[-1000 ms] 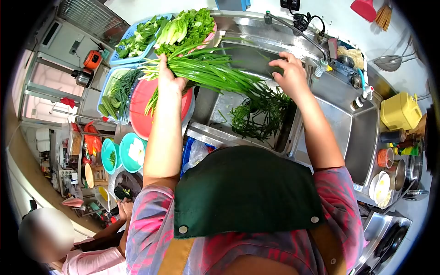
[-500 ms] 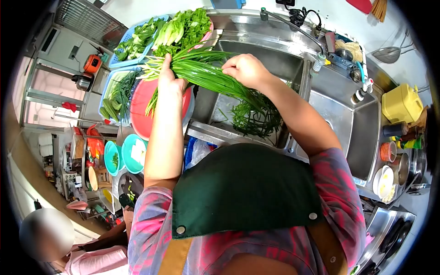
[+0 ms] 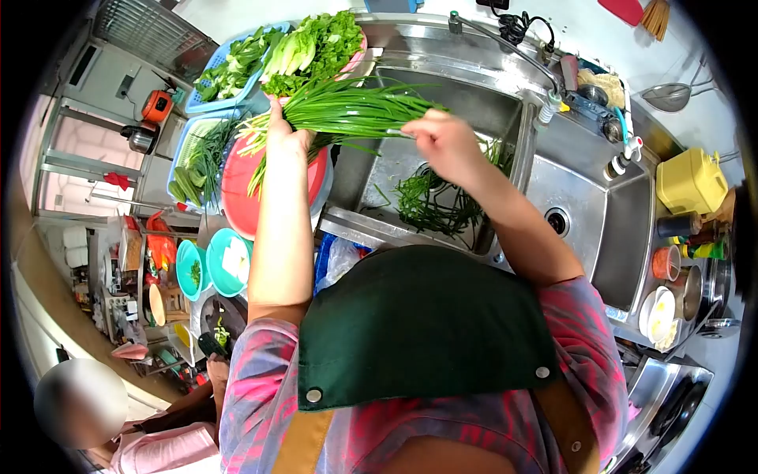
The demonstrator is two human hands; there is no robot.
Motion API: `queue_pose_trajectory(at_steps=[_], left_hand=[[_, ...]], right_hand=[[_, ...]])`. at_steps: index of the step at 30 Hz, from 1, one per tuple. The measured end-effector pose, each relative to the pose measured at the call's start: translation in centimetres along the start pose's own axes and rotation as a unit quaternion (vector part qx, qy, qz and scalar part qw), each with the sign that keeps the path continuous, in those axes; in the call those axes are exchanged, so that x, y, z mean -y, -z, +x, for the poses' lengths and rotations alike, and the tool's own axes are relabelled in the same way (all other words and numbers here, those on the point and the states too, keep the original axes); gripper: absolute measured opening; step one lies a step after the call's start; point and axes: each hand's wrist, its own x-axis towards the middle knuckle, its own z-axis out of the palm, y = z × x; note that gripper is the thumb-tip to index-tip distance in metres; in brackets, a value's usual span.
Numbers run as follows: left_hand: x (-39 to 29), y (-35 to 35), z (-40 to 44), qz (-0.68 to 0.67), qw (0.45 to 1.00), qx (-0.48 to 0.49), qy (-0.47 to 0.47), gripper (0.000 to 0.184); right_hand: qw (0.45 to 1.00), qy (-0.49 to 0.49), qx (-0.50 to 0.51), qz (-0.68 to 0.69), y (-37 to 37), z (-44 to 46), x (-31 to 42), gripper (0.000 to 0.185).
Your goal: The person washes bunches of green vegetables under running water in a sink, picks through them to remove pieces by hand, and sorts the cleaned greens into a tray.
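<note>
My left hand (image 3: 289, 139) is closed round a thick bunch of green chives (image 3: 355, 109), near its pale stem ends, above the left rim of the sink. The long leaves stretch right over the basin. My right hand (image 3: 444, 142), slightly blurred, has its fingers pinched together at the leaf ends. Below it, loose dark green chives (image 3: 434, 197) lie in a tangle on the floor of the left sink basin (image 3: 379, 180). A red round lid or basin (image 3: 241, 193) sits under my left forearm, with some stems hanging over it.
Leafy greens (image 3: 312, 55) and blue baskets (image 3: 193, 103) stand at the back left. Turquoise bowls (image 3: 227, 276) are left of my forearm. A faucet (image 3: 505, 43) reaches over the sink divider; the second basin (image 3: 580, 189) is to the right. Another person (image 3: 166, 450) is at the lower left.
My right hand has moved slightly right and down along the leaves. The leaf ends, which drooped into the basin, now stretch out straighter to the right, and more of the basin shows.
</note>
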Motion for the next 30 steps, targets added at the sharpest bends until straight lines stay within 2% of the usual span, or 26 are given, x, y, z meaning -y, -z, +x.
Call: queue_pose_trajectory(at_steps=[1, 3, 6, 10, 13, 15, 16, 17, 18, 20, 26, 29, 30], left_hand=[[0.1, -0.1, 0.2, 0.002, 1.000, 0.001, 0.003, 0.055], [0.4, -0.3, 0.5, -0.023, 1.000, -0.013, -0.009, 0.055], [1.7, -1.6, -0.9, -0.007, 1.000, -0.026, -0.008, 0.054], [2.3, -1.7, -0.9, -0.001, 0.999, -0.032, -0.011, 0.056], [2.3, -1.8, -1.1, -0.002, 0.999, -0.042, -0.011, 0.056], [2.4, -1.8, -1.3, 0.015, 0.998, -0.049, -0.019, 0.055], [2.2, -1.5, -1.0, 0.014, 0.998, -0.050, -0.020, 0.055], [1.9, -0.9, -0.3, -0.024, 0.999, -0.036, 0.014, 0.054], [1.8, -0.4, 0.2, -0.063, 0.997, -0.022, 0.047, 0.052], [2.7, 0.4, 0.7, -0.045, 0.998, -0.027, 0.028, 0.051], [4.0, 1.0, 1.1, -0.006, 0.997, -0.073, -0.019, 0.046], [1.7, 1.1, 1.6, -0.065, 0.997, -0.040, 0.028, 0.055], [1.2, 1.0, 1.6, -0.069, 0.997, -0.037, 0.016, 0.059]], right_hand=[[0.999, -0.028, 0.005, -0.023, -0.6, -0.6, 0.4, 0.012], [0.994, -0.019, -0.081, -0.074, -1.4, -0.5, 1.2, 0.012], [0.992, 0.016, -0.100, -0.073, -1.9, 0.4, 0.8, 0.013], [0.994, 0.009, -0.096, -0.055, -2.6, 1.2, 1.2, 0.011], [0.996, -0.003, -0.070, -0.052, -3.3, 1.1, 1.3, 0.009], [0.998, 0.025, -0.051, -0.028, -4.1, 0.4, 1.1, 0.005], [1.000, 0.026, 0.004, 0.012, -3.9, 0.0, 1.6, 0.005], [1.000, 0.026, 0.006, 0.012, -3.9, -0.5, 1.9, 0.005], [0.996, 0.047, 0.060, 0.037, -4.0, -0.9, 2.0, 0.005], [0.986, 0.083, 0.135, 0.054, -3.6, -1.0, 2.2, 0.005], [0.974, 0.123, 0.189, 0.038, -1.9, -1.6, 2.7, 0.003], [0.978, 0.116, 0.163, 0.061, -3.0, -4.8, 1.4, 0.006], [0.973, 0.094, 0.211, 0.014, -3.7, -6.2, -0.2, 0.008]])
